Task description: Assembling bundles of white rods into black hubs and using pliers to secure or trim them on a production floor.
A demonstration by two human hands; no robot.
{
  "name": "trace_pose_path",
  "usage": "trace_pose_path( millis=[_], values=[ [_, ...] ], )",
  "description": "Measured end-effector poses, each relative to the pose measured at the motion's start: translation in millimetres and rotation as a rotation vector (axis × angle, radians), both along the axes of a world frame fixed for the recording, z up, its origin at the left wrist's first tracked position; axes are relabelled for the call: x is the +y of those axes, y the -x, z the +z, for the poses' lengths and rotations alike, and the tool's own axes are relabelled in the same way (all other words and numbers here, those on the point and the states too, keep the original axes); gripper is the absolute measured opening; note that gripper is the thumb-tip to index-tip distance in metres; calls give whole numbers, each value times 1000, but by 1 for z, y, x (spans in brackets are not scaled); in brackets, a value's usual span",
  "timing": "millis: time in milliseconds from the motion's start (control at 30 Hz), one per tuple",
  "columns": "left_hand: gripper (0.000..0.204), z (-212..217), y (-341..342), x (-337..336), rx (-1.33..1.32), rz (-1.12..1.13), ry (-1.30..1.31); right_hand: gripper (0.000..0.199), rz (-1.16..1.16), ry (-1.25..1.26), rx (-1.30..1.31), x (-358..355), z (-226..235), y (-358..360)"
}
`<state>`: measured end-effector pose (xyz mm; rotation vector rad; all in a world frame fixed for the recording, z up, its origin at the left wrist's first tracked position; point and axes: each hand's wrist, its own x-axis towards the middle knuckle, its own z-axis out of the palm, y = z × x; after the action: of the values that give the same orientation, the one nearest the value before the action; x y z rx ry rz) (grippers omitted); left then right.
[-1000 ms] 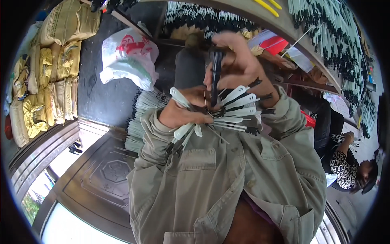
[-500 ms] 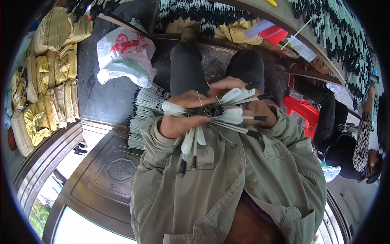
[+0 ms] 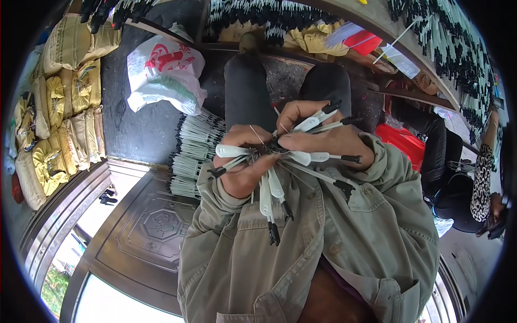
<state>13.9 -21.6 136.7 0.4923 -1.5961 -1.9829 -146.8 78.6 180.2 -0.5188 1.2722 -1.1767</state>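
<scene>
Between my hands, above my lap, is a small dark hub (image 3: 273, 145) with white ribs (image 3: 265, 199) fanning out from it. The ribs have flat white ends and black tips. My left hand (image 3: 242, 175) is closed around the hub's left side, ribs sticking out between and below its fingers. On the other side my right hand (image 3: 318, 142) pinches the hub's edge with thumb and forefinger, with ribs passing by its fingers. A thin wire (image 3: 257, 135) rises from the hub beside the left fingers. My fingers cover most of the hub.
Bundles of white, black-tipped ribs (image 3: 191, 156) are stacked to my left. More bundles (image 3: 458, 70) fill the shelf at right. A white plastic bag (image 3: 164, 67) lies ahead left, near yellow sacks (image 3: 48, 156). A red stool (image 3: 401, 146) and a co-worker's patterned sleeve (image 3: 481, 185) show at right.
My right thumb and fingers have closed over the hub, which was showing more openly. The ribs have shifted round, and my left hand has turned a little and lowered.
</scene>
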Motion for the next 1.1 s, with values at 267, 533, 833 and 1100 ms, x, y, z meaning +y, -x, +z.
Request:
trace_pose_path(
  millis=[267,533,833,1100],
  values=[
    [25,3,0,-32,-68,-331,-30,18,-170,28,29,-2,-7,-11],
    [24,7,3,-33,-94,-362,172,16,-165,77,62,-5,-8,-16],
    [23,11,-6,-18,-97,-139,-117,27,56,410,263,-1,-11,2],
    [32,18,-8,-14,-209,-173,4,34,-97,474,513,7,-18,-9]
  ],
)
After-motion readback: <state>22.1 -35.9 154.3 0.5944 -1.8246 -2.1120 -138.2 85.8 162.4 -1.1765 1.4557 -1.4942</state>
